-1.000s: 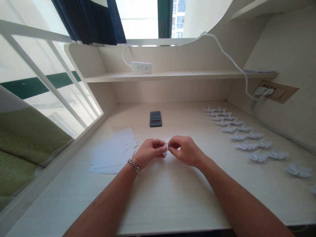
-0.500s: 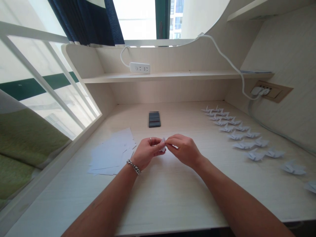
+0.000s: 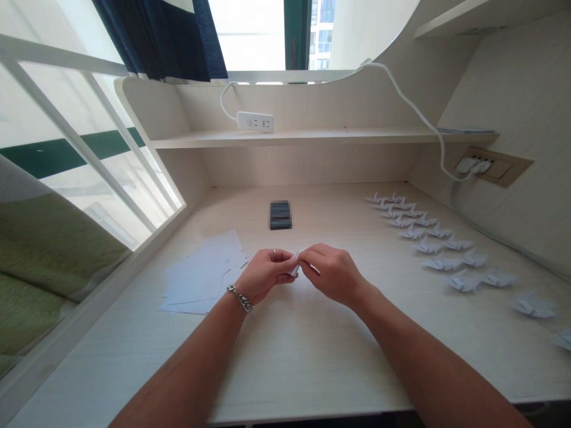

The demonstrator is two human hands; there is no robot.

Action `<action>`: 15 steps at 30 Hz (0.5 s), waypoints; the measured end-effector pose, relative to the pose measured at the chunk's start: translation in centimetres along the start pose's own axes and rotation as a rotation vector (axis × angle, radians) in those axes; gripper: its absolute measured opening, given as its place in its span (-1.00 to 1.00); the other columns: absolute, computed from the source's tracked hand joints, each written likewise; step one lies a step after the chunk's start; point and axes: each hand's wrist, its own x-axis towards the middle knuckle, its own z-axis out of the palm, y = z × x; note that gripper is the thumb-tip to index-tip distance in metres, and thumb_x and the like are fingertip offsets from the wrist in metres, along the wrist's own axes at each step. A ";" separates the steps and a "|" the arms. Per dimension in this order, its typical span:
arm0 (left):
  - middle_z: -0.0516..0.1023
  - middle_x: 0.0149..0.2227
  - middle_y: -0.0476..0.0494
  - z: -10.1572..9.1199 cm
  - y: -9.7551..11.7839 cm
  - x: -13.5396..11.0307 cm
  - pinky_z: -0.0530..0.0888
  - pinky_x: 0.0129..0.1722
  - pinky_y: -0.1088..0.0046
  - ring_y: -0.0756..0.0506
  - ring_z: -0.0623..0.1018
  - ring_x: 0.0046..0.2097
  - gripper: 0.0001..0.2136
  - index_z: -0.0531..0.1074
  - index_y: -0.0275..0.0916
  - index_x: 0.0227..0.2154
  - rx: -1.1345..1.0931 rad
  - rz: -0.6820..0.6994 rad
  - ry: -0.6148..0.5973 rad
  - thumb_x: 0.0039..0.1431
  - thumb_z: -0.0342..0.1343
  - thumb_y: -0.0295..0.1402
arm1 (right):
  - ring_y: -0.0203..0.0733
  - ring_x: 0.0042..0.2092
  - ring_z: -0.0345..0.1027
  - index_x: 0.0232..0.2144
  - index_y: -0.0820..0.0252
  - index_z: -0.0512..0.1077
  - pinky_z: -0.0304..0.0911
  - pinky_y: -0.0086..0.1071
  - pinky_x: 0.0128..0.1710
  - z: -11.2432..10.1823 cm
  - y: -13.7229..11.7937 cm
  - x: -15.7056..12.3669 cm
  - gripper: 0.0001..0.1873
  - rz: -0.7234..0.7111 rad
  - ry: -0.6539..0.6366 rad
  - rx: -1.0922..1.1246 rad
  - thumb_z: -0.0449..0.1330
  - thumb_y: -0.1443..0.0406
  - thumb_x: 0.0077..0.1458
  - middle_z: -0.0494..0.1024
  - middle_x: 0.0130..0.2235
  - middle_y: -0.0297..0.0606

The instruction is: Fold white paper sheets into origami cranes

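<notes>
Between my two hands, above the middle of the desk (image 3: 289, 362), is a small piece of folded white paper (image 3: 294, 270). My left hand (image 3: 266, 273), with a ring and a chain bracelet, pinches it between thumb and fingers. From the other side my right hand (image 3: 332, 270) has its thumb and fingertips closed on the paper's upper right edge. Fingers cover much of the paper, so its exact folded shape is hidden. Left of my left hand lies a loose stack of white paper sheets (image 3: 196, 276). Folded paper cranes (image 3: 439, 261) stand in rows to the right.
A dark, blurred rectangular object (image 3: 280, 215) lies beyond my hands. The shelf (image 3: 312, 138) at the back carries a white power strip (image 3: 255, 122). A white cable (image 3: 414, 110) runs down to a wall socket (image 3: 495, 166) on the right. White rails (image 3: 80, 142) border the left side.
The folded paper has tilted slightly, and my right fingers have curled closer over its top edge. The whole view has shifted a little; the sheets and cranes have stayed put.
</notes>
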 end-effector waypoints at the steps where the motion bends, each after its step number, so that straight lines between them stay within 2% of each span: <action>1: 0.45 -0.51 -0.06 0.0 0.0 0.0 0.43 -0.36 0.49 0.04 0.46 -0.42 -0.70 0.50 -0.38 -0.52 -0.012 0.004 -0.014 -0.20 0.43 -0.27 | -0.19 -0.26 0.43 -0.39 0.19 0.50 0.20 -0.38 -0.29 0.2 0.0 0.0 -0.73 -0.008 0.027 -0.019 0.02 0.34 0.24 0.60 -0.32 -0.19; 7: 0.48 -0.45 -0.06 0.1 0.0 0.0 0.42 -0.30 0.47 0.04 0.45 -0.38 -0.70 0.50 -0.35 -0.48 -0.056 0.054 0.002 -0.16 0.42 -0.23 | -0.20 -0.20 0.43 -0.33 0.14 0.52 0.22 -0.39 -0.22 0.7 0.2 -0.2 -0.73 -0.023 0.088 -0.010 0.02 0.38 0.25 0.62 -0.24 -0.20; 15: 0.47 -0.46 -0.03 0.6 -0.2 0.2 0.43 -0.26 0.41 0.03 0.43 -0.38 -0.68 0.50 -0.32 -0.46 0.020 0.144 0.056 -0.15 0.39 -0.16 | -0.20 -0.17 0.44 -0.32 0.10 0.55 0.24 -0.37 -0.21 0.5 0.1 -0.2 -0.70 0.005 0.117 0.003 0.01 0.35 0.26 0.62 -0.22 -0.22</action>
